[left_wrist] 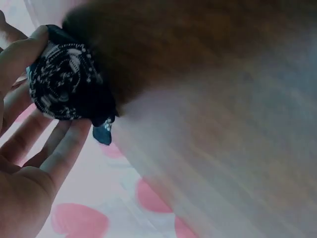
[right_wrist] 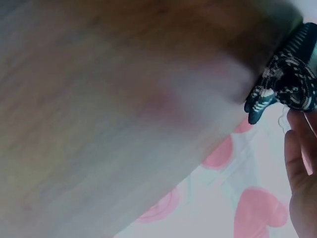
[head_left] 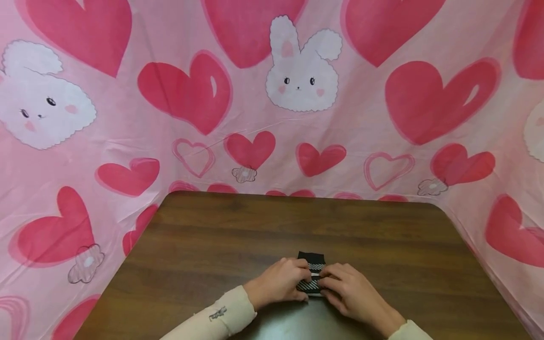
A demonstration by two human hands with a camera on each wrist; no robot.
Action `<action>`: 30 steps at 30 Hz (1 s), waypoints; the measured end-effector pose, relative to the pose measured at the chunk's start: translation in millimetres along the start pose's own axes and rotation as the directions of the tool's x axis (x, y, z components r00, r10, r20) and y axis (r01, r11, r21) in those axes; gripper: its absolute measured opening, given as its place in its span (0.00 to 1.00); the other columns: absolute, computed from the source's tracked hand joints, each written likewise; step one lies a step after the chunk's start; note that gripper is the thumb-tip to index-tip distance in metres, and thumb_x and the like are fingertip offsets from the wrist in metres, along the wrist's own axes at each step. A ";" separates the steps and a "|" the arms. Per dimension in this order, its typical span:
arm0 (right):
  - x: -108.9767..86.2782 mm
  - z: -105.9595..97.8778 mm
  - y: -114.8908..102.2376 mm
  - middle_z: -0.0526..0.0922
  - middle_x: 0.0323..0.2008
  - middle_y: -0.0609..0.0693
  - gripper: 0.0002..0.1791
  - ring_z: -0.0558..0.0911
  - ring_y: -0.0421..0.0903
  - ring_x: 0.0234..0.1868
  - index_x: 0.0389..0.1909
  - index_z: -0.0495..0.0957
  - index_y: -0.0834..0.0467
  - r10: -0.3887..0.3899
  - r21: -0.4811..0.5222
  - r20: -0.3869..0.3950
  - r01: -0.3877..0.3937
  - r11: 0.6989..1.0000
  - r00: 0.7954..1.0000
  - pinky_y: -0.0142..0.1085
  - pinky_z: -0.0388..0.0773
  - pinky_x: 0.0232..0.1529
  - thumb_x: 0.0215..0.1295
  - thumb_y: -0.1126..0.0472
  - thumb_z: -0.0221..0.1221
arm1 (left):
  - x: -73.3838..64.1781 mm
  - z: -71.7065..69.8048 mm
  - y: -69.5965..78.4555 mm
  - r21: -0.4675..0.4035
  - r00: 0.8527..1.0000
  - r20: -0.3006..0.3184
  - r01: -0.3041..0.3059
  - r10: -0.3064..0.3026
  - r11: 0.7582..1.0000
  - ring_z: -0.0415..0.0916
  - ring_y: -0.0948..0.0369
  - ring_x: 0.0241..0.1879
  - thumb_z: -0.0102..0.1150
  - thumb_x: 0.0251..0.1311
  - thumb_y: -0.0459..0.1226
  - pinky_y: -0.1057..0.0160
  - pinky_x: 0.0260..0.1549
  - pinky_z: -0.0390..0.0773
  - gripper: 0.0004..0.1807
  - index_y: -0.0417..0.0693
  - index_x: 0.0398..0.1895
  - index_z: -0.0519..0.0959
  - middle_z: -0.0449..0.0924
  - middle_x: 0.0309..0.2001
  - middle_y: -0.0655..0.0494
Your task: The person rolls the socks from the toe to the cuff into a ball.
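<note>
The fingers of the left hand point(head_left: 284, 279) and the right hand point(head_left: 353, 290) are bent, pinching the 2 sides of a black-and-white patterned cloth point(head_left: 314, 267) that lies between them on the desk point(head_left: 212, 236). Both wrist views show its ends coiled in a spiral with a short flap sticking out. This looks like rolling: press evenly on both sides, tuck each layer tight and keep the 2 ends flush so the coil does not skew. Nothing seems to block the flat black end point(head_left: 311, 257) pointing away. Pale sleeves point(head_left: 229, 309) lie clear; a pink sheet point(head_left: 361, 123) hangs around the desk.
</note>
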State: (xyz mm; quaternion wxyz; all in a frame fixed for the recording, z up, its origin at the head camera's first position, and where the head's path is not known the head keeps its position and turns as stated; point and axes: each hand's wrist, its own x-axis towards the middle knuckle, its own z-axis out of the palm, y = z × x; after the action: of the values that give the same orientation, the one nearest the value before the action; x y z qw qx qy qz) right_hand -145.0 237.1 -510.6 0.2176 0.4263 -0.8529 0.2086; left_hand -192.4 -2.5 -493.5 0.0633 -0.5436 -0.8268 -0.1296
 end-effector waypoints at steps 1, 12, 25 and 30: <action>0.1 0.1 -0.3 0.81 0.46 0.44 0.11 0.79 0.40 0.44 0.40 0.85 0.49 -0.022 0.001 0.001 0.022 1.000 1.000 0.41 0.78 0.43 0.56 0.60 0.73 | 0.1 0.0 1.2 0.014 1.000 0.003 0.007 -0.007 1.000 0.70 0.73 0.32 0.78 0.50 0.51 0.75 0.35 0.75 0.16 0.55 0.34 0.83 0.76 0.38 0.65; -4.8 0.4 -4.6 0.81 0.46 0.43 0.11 0.80 0.41 0.45 0.37 0.86 0.49 -0.014 -0.026 0.009 0.014 1.000 1.000 0.51 0.81 0.43 0.52 0.58 0.75 | -2.3 3.2 18.3 0.156 0.997 0.026 0.072 -0.077 0.985 0.69 0.64 0.37 0.78 0.51 0.49 0.72 0.33 0.75 0.19 0.51 0.41 0.83 0.74 0.41 0.61; 3.7 0.7 -9.6 0.76 0.40 0.39 0.21 0.76 0.36 0.38 0.40 0.78 0.49 0.146 -0.045 0.118 -0.141 0.989 0.982 0.39 0.80 0.40 0.48 0.52 0.78 | 1.3 8.2 13.6 0.040 0.985 -0.072 0.161 -0.158 0.986 0.71 0.66 0.32 0.71 0.42 0.40 0.70 0.34 0.75 0.16 0.48 0.38 0.83 0.80 0.34 0.60; 5.6 -1.8 -11.4 0.79 0.43 0.38 0.16 0.78 0.34 0.40 0.44 0.80 0.49 0.317 0.121 0.169 -0.339 0.933 0.933 0.36 0.80 0.37 0.55 0.58 0.73 | 0.2 4.3 7.4 -0.334 0.947 0.023 0.310 -0.321 0.890 0.71 0.73 0.24 0.69 0.46 0.37 0.73 0.27 0.73 0.16 0.46 0.42 0.85 0.80 0.31 0.65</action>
State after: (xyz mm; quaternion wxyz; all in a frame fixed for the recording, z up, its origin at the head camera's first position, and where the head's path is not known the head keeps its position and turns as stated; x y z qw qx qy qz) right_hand -138.3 228.2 -504.1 0.0842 0.3067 -0.9079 0.2731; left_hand -185.6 1.6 -496.5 -0.0379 -0.4030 -0.8689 -0.2848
